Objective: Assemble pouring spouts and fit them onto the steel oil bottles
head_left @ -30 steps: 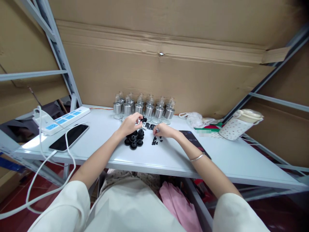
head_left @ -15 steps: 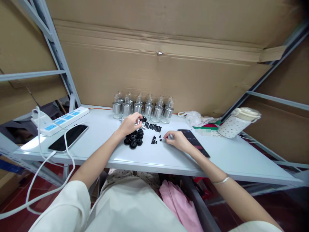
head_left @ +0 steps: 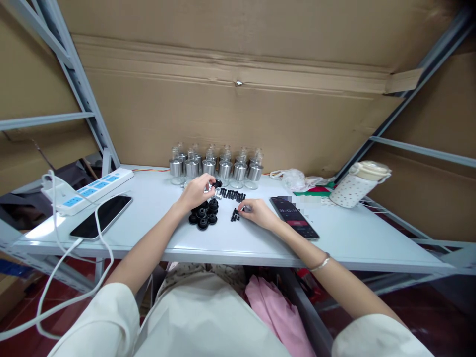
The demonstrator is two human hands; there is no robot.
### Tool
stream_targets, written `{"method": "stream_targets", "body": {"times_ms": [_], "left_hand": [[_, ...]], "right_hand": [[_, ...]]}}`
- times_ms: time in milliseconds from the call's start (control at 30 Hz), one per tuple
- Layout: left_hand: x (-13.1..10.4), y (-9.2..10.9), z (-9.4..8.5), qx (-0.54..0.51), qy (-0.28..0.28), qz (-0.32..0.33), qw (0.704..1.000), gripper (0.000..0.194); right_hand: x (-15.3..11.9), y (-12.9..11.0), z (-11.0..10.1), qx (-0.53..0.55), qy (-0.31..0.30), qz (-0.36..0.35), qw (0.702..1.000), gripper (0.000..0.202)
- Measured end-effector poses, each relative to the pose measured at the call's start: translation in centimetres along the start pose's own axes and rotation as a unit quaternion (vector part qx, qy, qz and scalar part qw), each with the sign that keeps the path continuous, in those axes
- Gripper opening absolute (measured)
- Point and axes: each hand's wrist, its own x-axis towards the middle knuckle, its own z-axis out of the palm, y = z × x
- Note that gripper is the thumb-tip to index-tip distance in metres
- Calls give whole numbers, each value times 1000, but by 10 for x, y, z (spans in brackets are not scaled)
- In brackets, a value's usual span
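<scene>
My left hand (head_left: 197, 193) is above the table, its thumb and fingers closed around a black round cap (head_left: 216, 183). Below its fingertips lie small silvery pieces (head_left: 218, 193). A cluster of black ribbed round caps (head_left: 203, 213) lies just in front of this hand. My right hand (head_left: 258, 213) has its fingertips pinched together beside a group of tiny black pieces (head_left: 235, 216); something small and greyish shows among the fingers, too unclear to name. A row of short black cylinders (head_left: 233, 195) lies between the hands.
Several glass bottles with silvery metal sleeves (head_left: 225, 171) stand behind the hands. To the left are a power strip (head_left: 96, 188) and a cabled phone (head_left: 102, 216). On the right lie a phone with a timer (head_left: 295, 218), plastic wrap (head_left: 293, 179) and a patterned flask (head_left: 355, 186).
My right hand has moved left to the tiny black pieces, away from the timer phone. My left hand stays by the black caps. The whole view has shifted slightly.
</scene>
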Motion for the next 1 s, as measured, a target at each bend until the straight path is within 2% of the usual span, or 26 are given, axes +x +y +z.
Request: {"method": "stream_targets", "body": {"times_ms": [133,233,567,867,1000], "left_hand": [[0,1,1,-2,-1,1,1000,11],[0,0,2,-5,-3,-5,1000,11],[0,-1,2,-2,-6,-5,1000,12],[0,-1,3,-5,-14,-9,1000,12],[-1,-4,5,-2,-14,-10,1000,12]], "right_hand": [[-4,2,-16,-28,-13,11,999,13],[-5,8,-22,-56,-34,-5,998,15],[-2,18,-2,-83,-6,-45,996,12],[-4,17,1,-66,-27,-35,997,13],[-4,11,-2,-46,-14,-21,999,13]]}}
